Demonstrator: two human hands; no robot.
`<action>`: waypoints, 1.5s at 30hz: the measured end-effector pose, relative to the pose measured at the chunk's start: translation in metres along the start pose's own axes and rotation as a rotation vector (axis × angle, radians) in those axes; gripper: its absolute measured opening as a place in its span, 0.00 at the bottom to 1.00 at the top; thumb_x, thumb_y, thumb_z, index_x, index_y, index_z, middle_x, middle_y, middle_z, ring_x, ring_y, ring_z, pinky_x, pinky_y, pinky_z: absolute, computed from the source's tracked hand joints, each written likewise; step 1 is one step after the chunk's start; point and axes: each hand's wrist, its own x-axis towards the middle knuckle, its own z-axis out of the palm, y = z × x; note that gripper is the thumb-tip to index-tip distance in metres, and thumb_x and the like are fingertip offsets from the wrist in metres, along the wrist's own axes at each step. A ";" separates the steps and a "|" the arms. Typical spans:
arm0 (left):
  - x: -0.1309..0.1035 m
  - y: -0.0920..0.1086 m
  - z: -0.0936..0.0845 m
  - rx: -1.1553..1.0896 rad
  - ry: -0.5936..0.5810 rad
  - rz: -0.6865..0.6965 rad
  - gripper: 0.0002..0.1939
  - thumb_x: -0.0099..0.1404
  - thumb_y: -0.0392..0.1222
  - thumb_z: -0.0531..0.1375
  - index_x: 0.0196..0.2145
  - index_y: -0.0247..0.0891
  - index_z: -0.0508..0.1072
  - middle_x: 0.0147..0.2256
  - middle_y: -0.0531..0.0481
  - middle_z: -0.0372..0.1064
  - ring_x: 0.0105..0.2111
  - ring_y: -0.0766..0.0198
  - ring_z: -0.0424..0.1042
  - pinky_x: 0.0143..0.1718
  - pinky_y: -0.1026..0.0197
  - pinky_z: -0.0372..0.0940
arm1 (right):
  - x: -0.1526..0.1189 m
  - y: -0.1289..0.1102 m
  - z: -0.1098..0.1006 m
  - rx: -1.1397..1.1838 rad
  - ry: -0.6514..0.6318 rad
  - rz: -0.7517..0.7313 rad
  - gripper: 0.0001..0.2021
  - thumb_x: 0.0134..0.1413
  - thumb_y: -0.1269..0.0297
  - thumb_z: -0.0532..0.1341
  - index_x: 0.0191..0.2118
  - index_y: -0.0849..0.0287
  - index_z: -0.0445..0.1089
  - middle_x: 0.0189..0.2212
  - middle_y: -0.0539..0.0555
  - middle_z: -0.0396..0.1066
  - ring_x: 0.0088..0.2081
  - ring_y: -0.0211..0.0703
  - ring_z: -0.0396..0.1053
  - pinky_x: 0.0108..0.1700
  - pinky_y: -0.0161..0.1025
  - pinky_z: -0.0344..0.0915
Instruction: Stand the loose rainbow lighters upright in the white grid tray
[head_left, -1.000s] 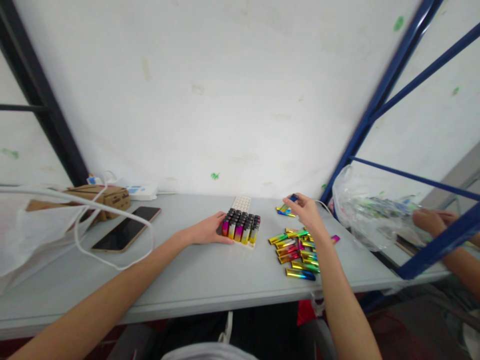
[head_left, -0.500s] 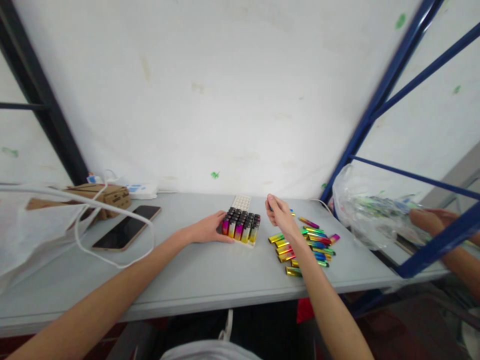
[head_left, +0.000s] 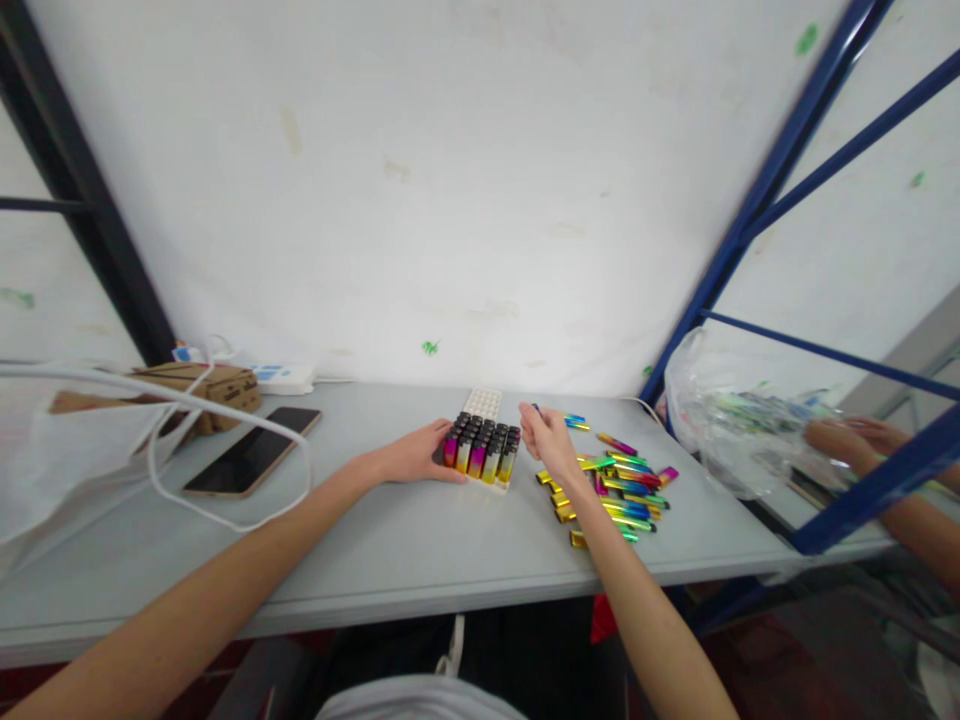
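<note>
Rows of upright lighters (head_left: 477,450) with black tops and shiny purple, yellow and silver bodies stand packed in a white tray (head_left: 491,487). My left hand (head_left: 424,455) grips the left end of this block, thumb along the front and fingers behind. Just right of the block, above the table, my right hand (head_left: 546,438) is closed around a lighter, mostly hidden; only its dark tip (head_left: 535,408) pokes out. Below and right of that hand lies a loose pile of metallic lighters (head_left: 630,490), partly covered by my forearm.
Behind the block lies a white gridded tray (head_left: 484,403). A phone (head_left: 255,452), a white cable (head_left: 217,515) and a cardboard box (head_left: 232,390) occupy the left. At right, a blue metal frame (head_left: 720,265) and a plastic bag (head_left: 705,420) stand before another person's hands (head_left: 844,440).
My right hand has moved slightly left and down, closer to the block of lighters. My left hand stays on the block. The other person's hands have shifted a little left.
</note>
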 end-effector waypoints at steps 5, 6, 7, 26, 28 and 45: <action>0.000 -0.001 0.000 -0.005 -0.009 0.005 0.42 0.60 0.66 0.75 0.63 0.41 0.73 0.62 0.40 0.72 0.63 0.40 0.71 0.71 0.45 0.63 | 0.000 0.002 0.003 -0.128 0.135 -0.073 0.29 0.59 0.34 0.58 0.20 0.51 0.54 0.17 0.46 0.54 0.22 0.37 0.53 0.25 0.37 0.49; 0.000 -0.001 0.000 -0.007 -0.012 0.006 0.42 0.60 0.66 0.75 0.63 0.41 0.74 0.62 0.40 0.72 0.63 0.40 0.71 0.71 0.45 0.63 | 0.000 0.002 0.004 -0.142 0.134 -0.077 0.28 0.59 0.35 0.57 0.20 0.51 0.55 0.17 0.46 0.54 0.23 0.38 0.53 0.26 0.38 0.49; 0.000 -0.001 -0.001 -0.009 -0.014 0.006 0.42 0.60 0.66 0.75 0.63 0.42 0.74 0.62 0.40 0.72 0.63 0.40 0.71 0.71 0.45 0.63 | -0.001 0.001 0.004 -0.149 0.126 -0.078 0.27 0.59 0.36 0.57 0.20 0.51 0.55 0.17 0.46 0.55 0.23 0.38 0.53 0.26 0.38 0.49; 0.000 -0.001 -0.001 -0.012 -0.010 0.003 0.42 0.61 0.66 0.75 0.65 0.43 0.73 0.62 0.41 0.72 0.64 0.41 0.71 0.71 0.44 0.62 | -0.006 -0.017 -0.010 -0.219 -0.040 -0.189 0.26 0.69 0.36 0.55 0.30 0.53 0.64 0.22 0.46 0.63 0.28 0.41 0.60 0.32 0.37 0.57; 0.000 -0.001 0.000 -0.012 -0.020 -0.002 0.41 0.61 0.66 0.74 0.64 0.42 0.74 0.62 0.41 0.72 0.63 0.41 0.71 0.71 0.45 0.62 | -0.011 -0.026 -0.017 -0.208 -0.135 -0.205 0.22 0.72 0.39 0.55 0.36 0.53 0.66 0.24 0.46 0.65 0.28 0.41 0.63 0.33 0.37 0.59; 0.000 -0.002 0.000 -0.012 -0.013 -0.016 0.42 0.59 0.66 0.75 0.64 0.42 0.74 0.61 0.40 0.73 0.62 0.40 0.72 0.70 0.44 0.64 | -0.019 -0.037 -0.039 -0.443 -0.475 -0.187 0.04 0.67 0.62 0.68 0.43 0.55 0.75 0.30 0.49 0.79 0.32 0.44 0.75 0.37 0.39 0.67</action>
